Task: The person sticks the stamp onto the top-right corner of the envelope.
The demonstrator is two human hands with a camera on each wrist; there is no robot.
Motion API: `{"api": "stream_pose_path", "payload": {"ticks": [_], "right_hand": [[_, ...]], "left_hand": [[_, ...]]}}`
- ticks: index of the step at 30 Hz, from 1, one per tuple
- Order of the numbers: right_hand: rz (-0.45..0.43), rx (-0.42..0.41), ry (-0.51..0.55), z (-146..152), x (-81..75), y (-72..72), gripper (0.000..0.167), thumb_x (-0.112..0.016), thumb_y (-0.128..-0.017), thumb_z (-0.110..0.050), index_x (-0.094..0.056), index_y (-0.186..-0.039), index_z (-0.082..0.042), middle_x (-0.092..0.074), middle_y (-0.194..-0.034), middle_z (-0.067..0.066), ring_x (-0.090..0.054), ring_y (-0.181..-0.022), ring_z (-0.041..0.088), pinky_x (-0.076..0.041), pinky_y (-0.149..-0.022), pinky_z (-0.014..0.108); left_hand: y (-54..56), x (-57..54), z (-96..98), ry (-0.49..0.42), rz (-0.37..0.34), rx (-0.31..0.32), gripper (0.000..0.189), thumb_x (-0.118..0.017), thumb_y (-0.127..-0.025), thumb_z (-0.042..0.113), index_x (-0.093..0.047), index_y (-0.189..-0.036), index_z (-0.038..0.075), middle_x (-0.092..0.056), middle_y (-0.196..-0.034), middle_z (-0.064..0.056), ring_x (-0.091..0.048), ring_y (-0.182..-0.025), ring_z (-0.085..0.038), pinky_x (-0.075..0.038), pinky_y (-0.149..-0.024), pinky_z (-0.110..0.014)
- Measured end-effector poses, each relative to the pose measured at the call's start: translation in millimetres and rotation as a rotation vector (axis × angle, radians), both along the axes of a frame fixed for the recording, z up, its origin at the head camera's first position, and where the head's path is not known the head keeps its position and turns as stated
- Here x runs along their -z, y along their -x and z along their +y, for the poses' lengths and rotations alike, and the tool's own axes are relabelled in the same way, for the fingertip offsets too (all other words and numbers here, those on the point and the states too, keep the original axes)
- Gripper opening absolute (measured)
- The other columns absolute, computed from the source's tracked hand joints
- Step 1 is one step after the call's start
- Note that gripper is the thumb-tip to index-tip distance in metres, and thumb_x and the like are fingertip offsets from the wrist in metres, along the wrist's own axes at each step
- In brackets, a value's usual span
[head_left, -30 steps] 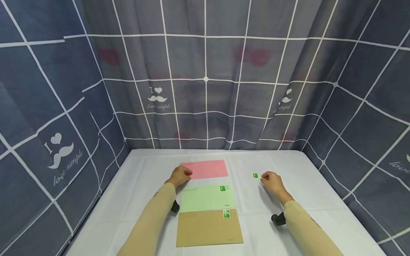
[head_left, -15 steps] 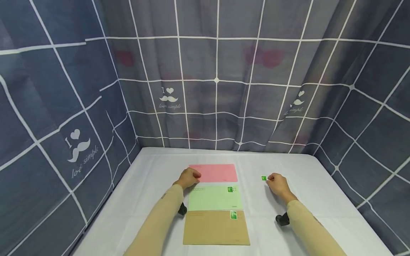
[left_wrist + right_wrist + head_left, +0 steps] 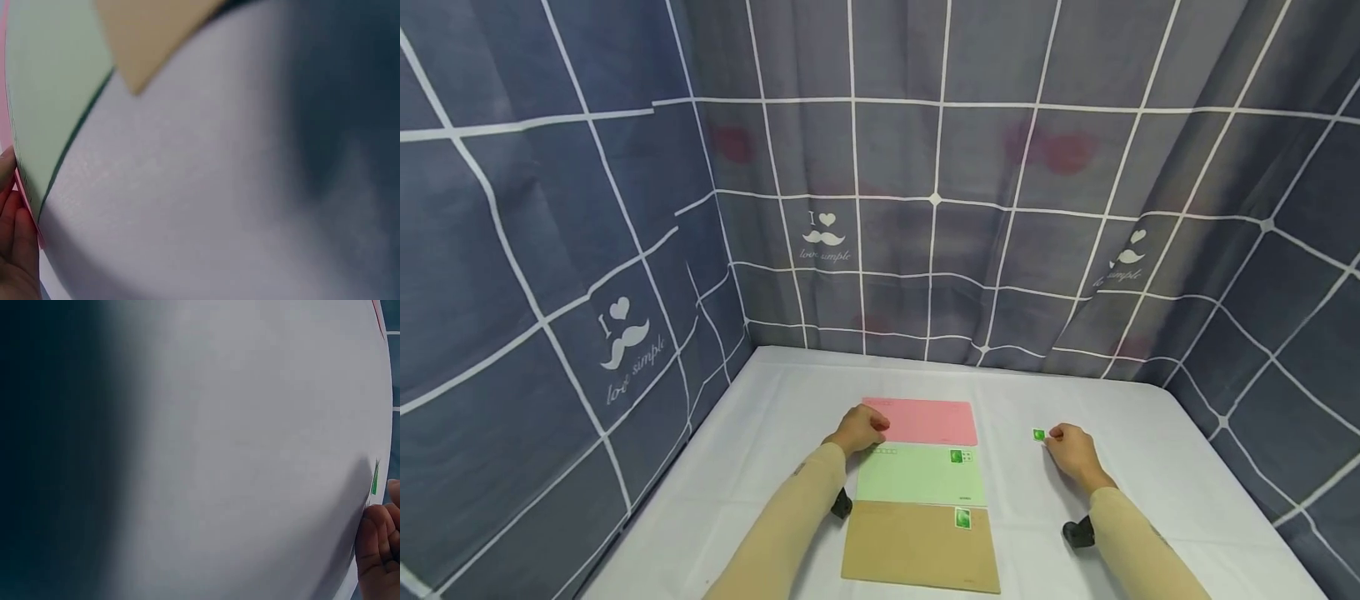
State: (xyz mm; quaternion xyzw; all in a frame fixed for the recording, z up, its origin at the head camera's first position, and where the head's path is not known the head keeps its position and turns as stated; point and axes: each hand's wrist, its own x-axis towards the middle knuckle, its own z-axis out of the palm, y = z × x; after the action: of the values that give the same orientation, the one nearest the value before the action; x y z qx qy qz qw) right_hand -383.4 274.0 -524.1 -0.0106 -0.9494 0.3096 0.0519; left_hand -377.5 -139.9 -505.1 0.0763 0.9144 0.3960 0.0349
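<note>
A pink envelope [image 3: 932, 422] lies at the back. My left hand [image 3: 859, 429] pinches its left edge; in the left wrist view the pink edge runs between my thumb and fingers [image 3: 25, 244]. In front of it lie a light green envelope [image 3: 917, 475] and a brown envelope [image 3: 921, 546], each bearing a green stamp near its upper right corner. To the right is a loose green stamp [image 3: 1038, 434]. My right hand [image 3: 1072, 454] has its fingertips at the stamp's right edge, fingers curled. Whether they grip the stamp is hidden.
A white cloth covers the table [image 3: 775, 500]. Dark blue-grey curtains [image 3: 895, 233] with white grid lines close off the back and both sides. A small black wrist camera [image 3: 1078, 533] hangs under my right wrist, another [image 3: 842, 504] under my left.
My right hand has come closer to the loose stamp, closing the small gap. The left hand keeps its hold on the pink envelope, which sits nearer the green one. The head view has turned left.
</note>
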Motion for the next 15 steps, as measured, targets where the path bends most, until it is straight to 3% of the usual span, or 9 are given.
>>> {"api": "stream_pose_path", "payload": {"ticks": [10,15], "right_hand": [[0.041,0.021,0.023,-0.9,-3.9,8.8,0.026,-0.059,-0.092,-0.007,-0.064,-0.108,0.013,-0.068,-0.106,0.029,-0.065,-0.099,0.043,-0.053,-0.087,0.052],[-0.026,0.036,0.049,-2.6,-2.4,5.7,0.03,-0.06,-0.092,-0.007,-0.062,-0.112,0.015,-0.066,-0.11,0.031,-0.064,-0.101,0.043,-0.054,-0.087,0.051]], "left_hand": [[1.2,-1.0,1.0,0.0,0.027,-0.01,0.025,-0.078,-0.082,-0.002,-0.076,-0.107,0.002,-0.074,-0.108,-0.011,-0.068,-0.102,-0.023,-0.057,-0.091,-0.037],[0.4,0.6,3.0,0.015,0.008,0.0,0.027,-0.078,-0.081,-0.002,-0.076,-0.108,0.002,-0.075,-0.108,-0.011,-0.069,-0.104,-0.024,-0.057,-0.093,-0.038]]}}
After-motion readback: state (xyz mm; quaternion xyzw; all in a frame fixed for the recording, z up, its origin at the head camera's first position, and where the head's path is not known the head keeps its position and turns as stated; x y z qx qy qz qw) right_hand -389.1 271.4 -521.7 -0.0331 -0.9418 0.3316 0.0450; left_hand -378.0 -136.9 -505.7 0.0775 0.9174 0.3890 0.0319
